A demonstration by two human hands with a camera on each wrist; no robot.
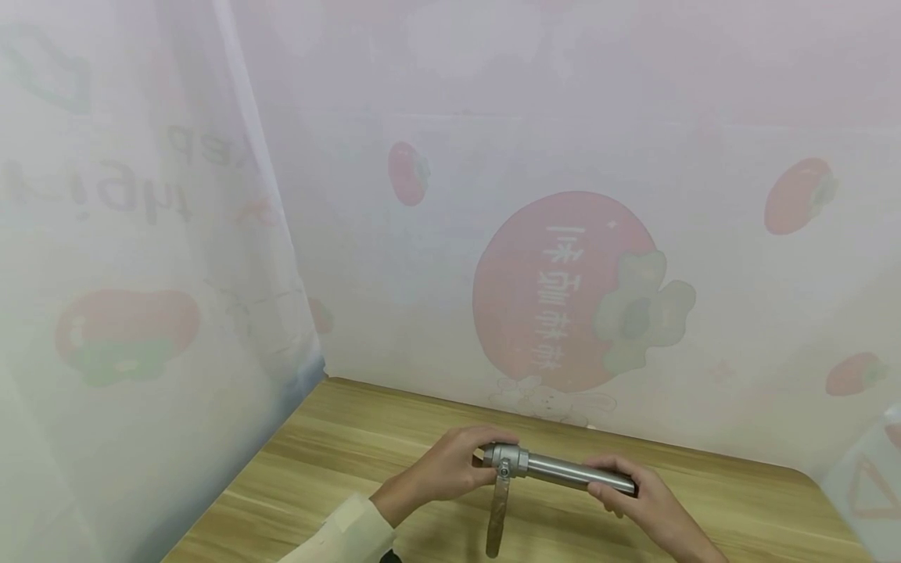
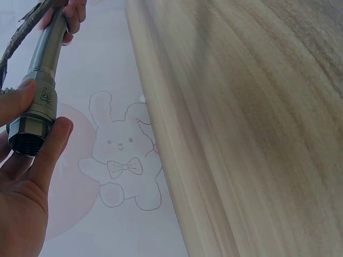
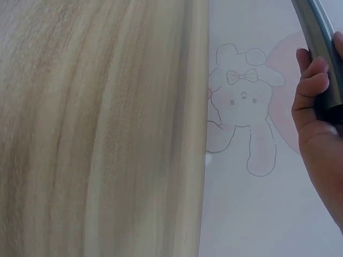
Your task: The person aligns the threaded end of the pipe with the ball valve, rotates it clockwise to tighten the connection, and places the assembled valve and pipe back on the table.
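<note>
A metal ball valve (image 1: 508,458) sits on one end of a straight steel pipe (image 1: 563,471). Its lever handle (image 1: 497,516), brownish and worn-looking, points down toward the near side. My left hand (image 1: 456,466) grips the valve body, thumb and fingers on opposite sides. In the left wrist view, the valve's open hexagonal end (image 2: 29,136) faces that hand. Around the pipe's far right end curl the fingers of my right hand (image 1: 646,500); the right wrist view shows the pipe (image 3: 321,51) running up out of frame. Valve and pipe are held above the table.
The wooden table (image 1: 338,453) lies beneath both hands. Pale printed sheets (image 1: 422,313) with red fruit drawings stand along its back, and another hangs on the left (image 1: 127,250). A small dark object (image 1: 390,556) shows at the bottom edge beside the left sleeve.
</note>
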